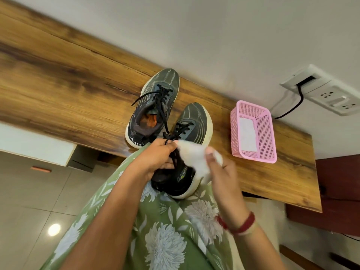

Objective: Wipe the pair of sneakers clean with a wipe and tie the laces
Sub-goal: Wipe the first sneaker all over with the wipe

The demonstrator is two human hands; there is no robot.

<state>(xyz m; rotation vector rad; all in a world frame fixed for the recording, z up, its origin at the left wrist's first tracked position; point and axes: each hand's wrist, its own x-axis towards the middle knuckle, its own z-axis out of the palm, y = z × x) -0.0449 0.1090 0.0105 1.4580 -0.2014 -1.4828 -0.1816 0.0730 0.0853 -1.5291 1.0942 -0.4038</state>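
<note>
A home room: wood-grain desk (58, 75) against a white wall, wall socket panel (327, 90), tiled floor (29, 201).

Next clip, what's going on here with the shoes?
The left hand grips the near sneaker at its laces, at the edge of the wooden table, while the right hand holds a white wipe against its side. The far sneaker sits on the table, laces untied. A pink basket stands beside them.
</note>
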